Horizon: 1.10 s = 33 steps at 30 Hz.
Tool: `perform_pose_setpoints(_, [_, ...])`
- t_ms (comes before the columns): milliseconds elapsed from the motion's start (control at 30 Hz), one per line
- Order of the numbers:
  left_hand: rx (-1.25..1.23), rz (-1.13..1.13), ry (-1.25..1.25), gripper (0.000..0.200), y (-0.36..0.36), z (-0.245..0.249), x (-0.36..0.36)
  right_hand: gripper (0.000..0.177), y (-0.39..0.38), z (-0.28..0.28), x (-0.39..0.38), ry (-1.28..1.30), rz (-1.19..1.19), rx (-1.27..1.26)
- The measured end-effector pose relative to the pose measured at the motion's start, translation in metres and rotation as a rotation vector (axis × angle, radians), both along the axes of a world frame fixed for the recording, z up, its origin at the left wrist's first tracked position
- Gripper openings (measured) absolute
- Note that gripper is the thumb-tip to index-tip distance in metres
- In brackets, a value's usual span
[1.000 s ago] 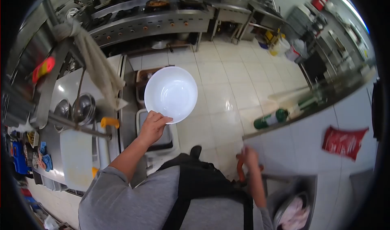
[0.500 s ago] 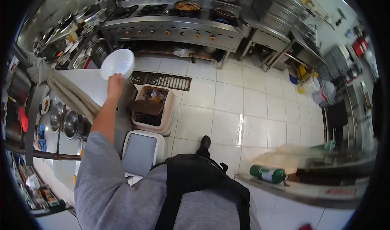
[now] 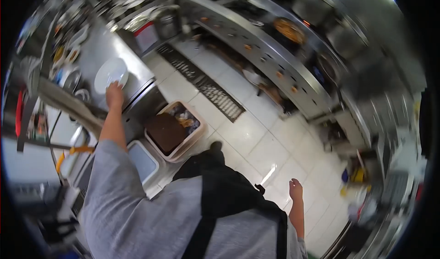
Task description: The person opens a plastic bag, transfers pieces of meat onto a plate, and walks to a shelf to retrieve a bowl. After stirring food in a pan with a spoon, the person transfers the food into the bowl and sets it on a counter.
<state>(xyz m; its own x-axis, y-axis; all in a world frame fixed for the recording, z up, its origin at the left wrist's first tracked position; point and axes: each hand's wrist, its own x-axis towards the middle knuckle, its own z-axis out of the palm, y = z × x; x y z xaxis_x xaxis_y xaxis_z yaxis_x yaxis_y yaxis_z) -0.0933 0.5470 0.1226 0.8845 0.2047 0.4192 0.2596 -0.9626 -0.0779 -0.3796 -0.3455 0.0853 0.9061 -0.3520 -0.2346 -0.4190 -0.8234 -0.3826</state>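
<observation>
My left hand point(image 3: 114, 92) reaches forward, fingers closed on the near rim of a white bowl point(image 3: 111, 71). The bowl is over the steel counter point(image 3: 103, 41), close to its front corner. Out to my right, my right hand point(image 3: 296, 189) hangs over the floor tiles with its fingers loosely bent and apart, and nothing shows in it. Below the counter corner stands a pink-beige waste bin point(image 3: 199, 135) with a brown flap point(image 3: 166, 131) and rubbish inside.
A second bin with a grey lid point(image 3: 142, 160) stands nearer my body. A floor drain grate point(image 3: 201, 82) runs between the counter and the stove point(image 3: 256, 48). One pan point(image 3: 289, 30) on the stove holds orange-brown food. A yellow bucket point(image 3: 357, 175) stands at the right.
My view has swung to the right. The bowl in my left hand has gone from beyond the counter corner, rim tilted, to over the counter top. My right hand has come into view.
</observation>
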Motion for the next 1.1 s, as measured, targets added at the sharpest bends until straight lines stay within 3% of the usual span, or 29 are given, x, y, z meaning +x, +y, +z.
perform_pose_setpoints(67, [-0.173, 0.169, -0.044, 0.030, -0.007, 0.018, 0.006, 0.034, -0.001, 0.004, 0.081, 0.047, 0.025, 0.052])
perform_pose_setpoints(133, [-0.171, 0.272, -0.032, 0.030, 0.006, 0.021, 0.000, 0.035, 0.000, -0.004, 0.132, 0.104, -0.017, 0.095])
perform_pose_setpoints(233, [-0.144, 0.301, -0.080, 0.031, 0.049, 0.004, 0.040, 0.035, -0.007, -0.038, 0.165, 0.095, 0.185, 0.125])
perform_pose_setpoints(267, [-0.187, 0.483, 0.122, 0.034, 0.047, 0.021, 0.048, 0.037, -0.017, -0.060, 0.165, 0.182, 0.212, 0.157])
perform_pose_setpoints(333, [-0.055, 0.784, 0.218, 0.053, 0.021, 0.034, 0.068, 0.040, -0.014, -0.059, 0.178, 0.294, 0.398, 0.120])
perform_pose_setpoints(400, [-0.028, 0.938, -0.135, 0.061, -0.026, 0.043, 0.102, 0.042, -0.029, -0.089, 0.197, 0.356, 0.394, 0.164])
perform_pose_setpoints(500, [0.024, 0.379, -0.524, 0.067, -0.086, 0.046, 0.159, 0.044, -0.033, -0.088, 0.245, 0.140, 0.258, 0.148])
perform_pose_setpoints(567, [-0.083, 0.192, -0.475, 0.064, -0.179, 0.065, 0.209, 0.042, -0.012, -0.024, 0.328, 0.059, 0.099, 0.294])
perform_pose_setpoints(633, [-0.201, 0.000, -0.396, 0.060, -0.249, 0.056, 0.256, 0.043, -0.022, -0.002, 0.415, -0.234, 0.239, 0.104])
perform_pose_setpoints(667, [-0.233, -0.082, -0.360, 0.059, -0.281, 0.043, 0.276, 0.045, -0.015, 0.029, 0.464, -0.245, 0.162, 0.158])
perform_pose_setpoints(800, [-0.517, -0.190, -0.175, 0.059, -0.420, 0.021, 0.344, 0.061, -0.042, 0.061, 0.648, -0.546, 0.188, -0.013])
perform_pose_setpoints(867, [-0.656, -0.260, -0.122, 0.060, -0.474, 0.015, 0.379, 0.068, -0.051, 0.061, 0.716, -0.528, 0.201, -0.051])
perform_pose_setpoints(1000, [-0.673, -0.415, -0.060, 0.060, -0.546, 0.040, 0.461, 0.076, -0.059, 0.039, 0.788, -0.284, 0.111, 0.014])
perform_pose_setpoints(1100, [-0.492, -0.464, 0.060, 0.060, -0.571, 0.052, 0.517, 0.067, -0.063, 0.036, 0.800, -0.232, 0.096, -0.031])
